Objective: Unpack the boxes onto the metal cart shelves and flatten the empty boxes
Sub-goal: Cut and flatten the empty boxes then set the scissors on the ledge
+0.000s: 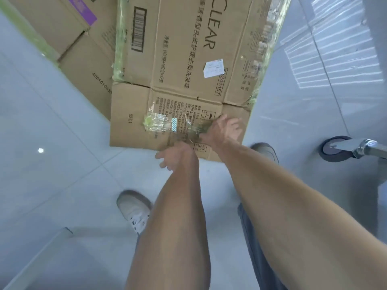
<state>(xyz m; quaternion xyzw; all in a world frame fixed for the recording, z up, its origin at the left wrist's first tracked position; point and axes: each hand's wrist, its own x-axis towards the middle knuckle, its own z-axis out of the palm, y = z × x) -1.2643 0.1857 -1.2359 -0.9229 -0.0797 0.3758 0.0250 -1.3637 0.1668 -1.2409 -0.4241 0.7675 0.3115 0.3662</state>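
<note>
Flattened box lies on floor directly ahead of feet, long axis running away from person. Second box beneath it, up-left. Right hand rests spread on near flap, nearer; left hand, fingers loosely spread, at the flap's near edge.

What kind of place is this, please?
Probably a stockroom or shop back area: flattened shipping cartons lie on a grey tiled floor, and a metal cart's caster wheel stands at the right.
</note>
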